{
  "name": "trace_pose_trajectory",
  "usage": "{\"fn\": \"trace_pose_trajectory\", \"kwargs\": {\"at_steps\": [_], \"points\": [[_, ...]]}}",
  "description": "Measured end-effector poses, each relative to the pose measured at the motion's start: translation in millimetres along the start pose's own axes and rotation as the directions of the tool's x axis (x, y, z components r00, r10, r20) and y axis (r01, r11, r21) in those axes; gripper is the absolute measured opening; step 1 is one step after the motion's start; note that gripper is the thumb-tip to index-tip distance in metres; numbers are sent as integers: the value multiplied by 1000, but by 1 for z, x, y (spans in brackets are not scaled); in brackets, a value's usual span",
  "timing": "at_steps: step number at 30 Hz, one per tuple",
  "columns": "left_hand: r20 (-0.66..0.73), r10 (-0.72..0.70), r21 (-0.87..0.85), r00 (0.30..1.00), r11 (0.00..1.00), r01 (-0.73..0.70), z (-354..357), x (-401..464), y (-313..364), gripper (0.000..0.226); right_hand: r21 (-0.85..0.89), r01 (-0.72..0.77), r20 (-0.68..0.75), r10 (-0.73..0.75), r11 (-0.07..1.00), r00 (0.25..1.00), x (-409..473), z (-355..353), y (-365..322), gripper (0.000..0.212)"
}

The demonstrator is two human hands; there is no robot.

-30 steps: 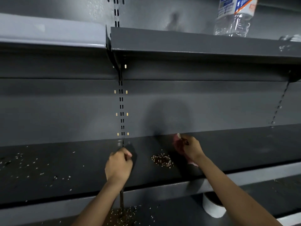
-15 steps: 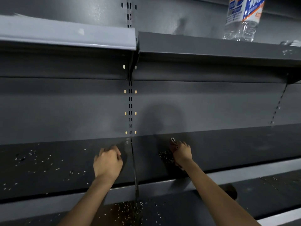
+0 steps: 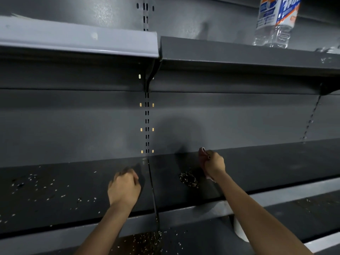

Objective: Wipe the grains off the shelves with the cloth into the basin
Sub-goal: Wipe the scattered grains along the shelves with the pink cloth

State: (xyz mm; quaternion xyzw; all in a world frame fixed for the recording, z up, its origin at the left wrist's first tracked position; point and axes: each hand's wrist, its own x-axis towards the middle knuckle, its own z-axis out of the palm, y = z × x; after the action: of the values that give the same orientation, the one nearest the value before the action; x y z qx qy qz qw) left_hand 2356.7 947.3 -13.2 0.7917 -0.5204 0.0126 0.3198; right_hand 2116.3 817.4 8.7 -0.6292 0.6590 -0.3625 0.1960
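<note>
Cloth (image 3: 202, 158) mostly hidden in gripping right hand (image 3: 214, 165); left hand (image 3: 124, 188) fisted, contents unclear; basin (image 3: 239, 230) cut off.

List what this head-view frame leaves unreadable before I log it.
- Cloth: only a pinkish edge shows past the right hand gripping it.
- Left hand: curled fingers face away; contents unclear.
- Basin: only a white sliver shows, behind the right forearm, under the shelf edge.
- Bottle: top cut off by the frame.

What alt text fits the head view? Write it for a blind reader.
Right hand grips a pink cloth beside a grain pile on a dark shelf; the left hand rests curled nearby, scattered grains further left.
</note>
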Motion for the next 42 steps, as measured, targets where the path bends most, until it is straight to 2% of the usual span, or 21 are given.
{"fn": "trace_pose_trajectory", "kwargs": {"at_steps": [3, 5, 8, 12, 15, 17, 20, 23, 24, 30, 33, 35, 38, 40, 42], "points": [[-1, -7, 2, 1000, 1000, 7, 1, 1, -1, 17, -69, -23, 66, 27, 997, 997, 5, 11, 1, 41], [4, -2, 4, 1000, 1000, 2, 1, 2, -1, 17, -113, 58, 100, -46, 992, 994, 1, 21, -1, 46], [14, 4, -5, 1000, 1000, -4, 3, 3, -2, 17, -73, 168, 201, -151, 983, 968, -6, 29, -9, 38], [10, -6, -26, 1000, 1000, 6, 2, 2, -3, 18, -80, 312, 349, -267, 947, 898, -13, 27, -17, 20], [15, -11, -31, 1000, 999, 11, 0, 1, -2, 18, 49, 315, 226, -318, 948, 921, -19, 19, -18, 18], [18, -10, -38, 1000, 999, 11, -1, 0, -1, 17, 63, 269, 101, -275, 961, 956, -21, 11, -14, 19], [15, -13, -53, 1000, 998, 14, -3, -2, 2, 17, -73, 161, 39, -158, 984, 987, -25, 1, -2, 24], [13, -17, -76, 1000, 997, 18, -6, -4, 5, 19, -344, 99, 89, -72, 934, 993, -32, 1, 7, 31], [13, -18, -83, 1000, 996, 19, -6, -5, 5, 20, -361, 94, 96, -63, 928, 993, -36, 5, 8, 34], [-64, -19, -121, 998, 993, 12, -9, -9, 7, 21, -148, 90, 162, -66, 985, 985, -48, 61, -22, 46], [-191, -42, -185, 981, 983, 6, -8, -9, 3, 22, 33, 3, 189, -9, 999, 982, -65, 92, -61, 35], [-280, -67, -216, 958, 976, 5, -8, -8, 0, 23, 181, -84, 270, 33, 980, 962, -84, 114, -94, 28], [-390, -134, -282, 911, 959, 21, -11, -5, -7, 23, 290, -188, 451, 39, 938, 892, -108, 144, -134, 35], [-421, -229, -348, 878, 935, 77, -14, -3, -13, 21, 325, -217, 507, 24, 921, 862, -114, 155, -145, 26], [-424, -271, -367, 864, 924, 110, -16, -3, -13, 21, 422, -292, 549, 15, 858, 836, -111, 153, -148, 19]]}}
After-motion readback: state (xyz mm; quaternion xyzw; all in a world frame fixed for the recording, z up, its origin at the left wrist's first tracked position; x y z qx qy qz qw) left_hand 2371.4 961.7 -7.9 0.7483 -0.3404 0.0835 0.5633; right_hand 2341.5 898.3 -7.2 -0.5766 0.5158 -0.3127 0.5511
